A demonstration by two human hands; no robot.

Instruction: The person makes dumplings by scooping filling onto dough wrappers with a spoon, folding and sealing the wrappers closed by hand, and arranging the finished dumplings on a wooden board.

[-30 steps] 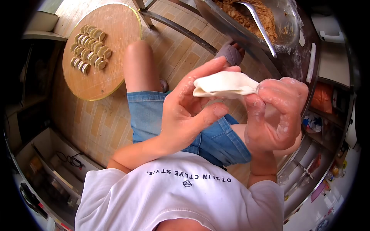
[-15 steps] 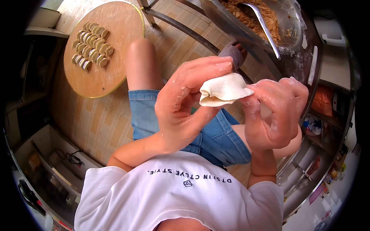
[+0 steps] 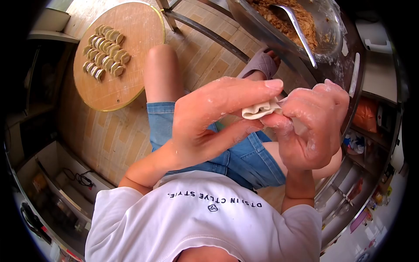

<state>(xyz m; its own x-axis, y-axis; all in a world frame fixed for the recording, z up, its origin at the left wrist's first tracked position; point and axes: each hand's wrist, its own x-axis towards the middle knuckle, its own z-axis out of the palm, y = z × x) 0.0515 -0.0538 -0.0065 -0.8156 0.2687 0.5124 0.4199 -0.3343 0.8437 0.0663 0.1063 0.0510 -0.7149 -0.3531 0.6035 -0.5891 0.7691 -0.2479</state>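
1. I see the bare, floury left hand [image 3: 209, 120] curled narrowly around a white, folded dough wrapper [image 3: 260, 110], at two o'clock from centre.
2. The bare, floury right hand [image 3: 315, 126] pinches its three-o'clock end.

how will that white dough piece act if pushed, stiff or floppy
The white dough piece probably yields softly, since its edge curls in folds between the left hand and right hand. Probably light too, being small beside both hands.
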